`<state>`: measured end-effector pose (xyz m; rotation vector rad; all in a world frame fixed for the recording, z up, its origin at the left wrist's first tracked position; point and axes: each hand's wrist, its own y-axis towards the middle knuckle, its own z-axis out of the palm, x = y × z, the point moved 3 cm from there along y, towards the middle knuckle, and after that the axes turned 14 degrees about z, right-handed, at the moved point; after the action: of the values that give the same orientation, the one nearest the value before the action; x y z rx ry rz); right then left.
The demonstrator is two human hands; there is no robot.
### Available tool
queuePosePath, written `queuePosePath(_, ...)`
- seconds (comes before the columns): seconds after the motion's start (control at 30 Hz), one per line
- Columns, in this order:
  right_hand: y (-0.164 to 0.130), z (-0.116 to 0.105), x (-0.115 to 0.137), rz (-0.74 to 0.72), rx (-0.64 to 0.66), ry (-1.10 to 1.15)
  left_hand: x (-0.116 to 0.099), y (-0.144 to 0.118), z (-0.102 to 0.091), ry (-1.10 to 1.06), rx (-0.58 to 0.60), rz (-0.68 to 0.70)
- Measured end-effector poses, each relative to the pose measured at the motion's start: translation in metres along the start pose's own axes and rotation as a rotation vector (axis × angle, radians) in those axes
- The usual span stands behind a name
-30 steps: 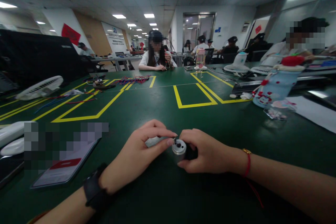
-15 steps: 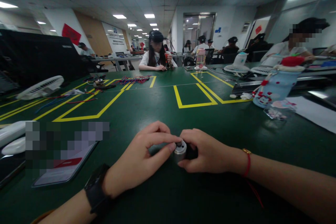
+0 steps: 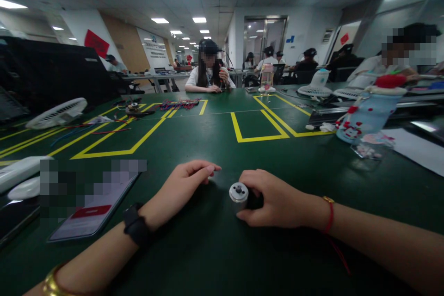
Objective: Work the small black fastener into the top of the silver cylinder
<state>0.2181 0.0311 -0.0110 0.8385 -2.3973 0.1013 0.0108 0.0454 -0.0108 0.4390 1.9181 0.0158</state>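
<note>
A small silver cylindrical motor (image 3: 238, 200) stands on the green table with its end face up; a short shaft and small dark holes show on that face. My right hand (image 3: 274, 199) is wrapped round the motor's right side, fingers behind and thumb in front, hiding a dark part there. To the left, apart from the motor, my left hand (image 3: 189, 180) is held over the table with its index finger stretched out and its thumb above. Nothing shows in its fingers, though the lower ones are partly hidden.
A phone (image 3: 97, 203) lies left of my left arm, beside white devices (image 3: 26, 175). Bundled wires (image 3: 178, 105) and a small fan (image 3: 57, 113) are farther back. A blue bottle (image 3: 369, 108) stands at the right. A person (image 3: 208, 71) sits across the green table (image 3: 194, 134).
My left hand has let go of the motor's top and drawn back to the left, uncovering the shaft. My right hand keeps its hold on the motor.
</note>
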Motion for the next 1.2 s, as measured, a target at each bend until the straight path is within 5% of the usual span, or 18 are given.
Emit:
queuePosePath(0.23, 0.0, 0.0, 0.0, 0.003, 0.013, -0.01, 0.023, 0.003, -0.006, -0.279, -0.094, -0.049)
queuePosePath(1.2, 0.0, 0.0, 0.0, -0.004, 0.01, 0.011, 0.013, 0.001, -0.004, -0.122, -0.033, -0.034)
